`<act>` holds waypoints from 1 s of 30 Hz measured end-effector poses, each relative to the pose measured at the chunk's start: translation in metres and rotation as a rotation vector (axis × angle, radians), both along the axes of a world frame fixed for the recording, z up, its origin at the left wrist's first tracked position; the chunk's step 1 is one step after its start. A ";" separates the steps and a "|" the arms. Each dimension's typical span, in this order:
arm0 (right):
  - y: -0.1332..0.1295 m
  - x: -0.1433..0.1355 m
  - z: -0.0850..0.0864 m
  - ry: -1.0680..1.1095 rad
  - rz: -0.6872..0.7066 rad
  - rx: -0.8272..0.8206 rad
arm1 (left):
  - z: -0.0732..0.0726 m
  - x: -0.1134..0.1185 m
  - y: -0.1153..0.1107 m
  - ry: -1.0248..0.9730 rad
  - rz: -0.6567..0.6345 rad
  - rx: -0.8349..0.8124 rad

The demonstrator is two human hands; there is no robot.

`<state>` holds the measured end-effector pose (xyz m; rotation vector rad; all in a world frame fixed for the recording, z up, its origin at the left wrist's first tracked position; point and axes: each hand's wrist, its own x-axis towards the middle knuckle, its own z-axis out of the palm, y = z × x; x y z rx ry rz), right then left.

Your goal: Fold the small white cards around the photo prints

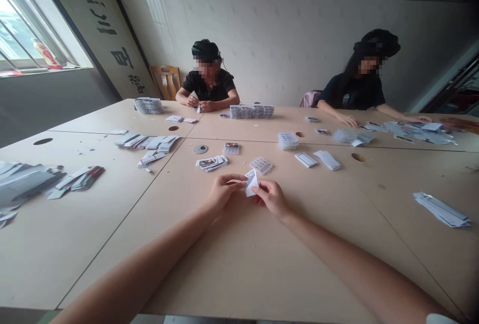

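Note:
A small white paper slip (252, 184) is held between my two hands above the table. My left hand (227, 190) pinches its left edge, and my right hand (270, 195) grips its lower right side. Just beyond the slip lies a clear plastic case (261, 165) with small compartments. Farther left are a fanned pile of printed cards (212, 162) and another clear case with a dark printed card (231, 148). A stack of clear cases (288, 141) stands beyond to the right, near two stacks of white cards (306, 160).
Paper piles lie on the table (202, 274) at left, with another stack (442, 209) at far right. Two people (207, 84) sit across, one handling a slip, the other reaching over scattered papers (415, 132). Rows of packed cases (251, 111) stand at the back.

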<state>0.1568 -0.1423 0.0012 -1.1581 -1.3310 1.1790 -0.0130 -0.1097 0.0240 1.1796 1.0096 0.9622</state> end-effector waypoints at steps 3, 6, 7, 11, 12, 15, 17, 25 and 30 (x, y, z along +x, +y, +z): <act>-0.001 0.000 0.001 0.004 0.001 0.000 | -0.002 -0.001 0.003 0.011 -0.005 0.016; -0.001 0.000 0.002 0.002 -0.004 -0.002 | -0.004 -0.002 0.005 0.015 -0.009 0.025; -0.001 0.000 0.002 0.003 -0.007 -0.004 | -0.005 -0.002 0.006 0.015 -0.009 0.029; -0.001 0.000 0.002 0.029 -0.025 -0.027 | -0.008 -0.003 0.007 0.004 -0.011 0.043; -0.001 0.000 0.003 0.036 -0.028 -0.031 | -0.009 -0.003 0.007 -0.001 -0.013 0.045; 0.000 0.000 0.004 0.050 -0.030 -0.038 | -0.009 -0.003 0.008 -0.017 -0.014 0.047; 0.000 0.001 0.003 0.056 -0.031 -0.039 | -0.008 -0.003 0.008 -0.027 -0.012 0.044; 0.001 0.004 -0.002 0.109 -0.112 -0.014 | -0.007 -0.003 0.008 -0.087 -0.016 0.032; 0.002 0.003 -0.001 0.165 -0.148 0.009 | -0.008 -0.003 0.009 -0.094 -0.022 0.024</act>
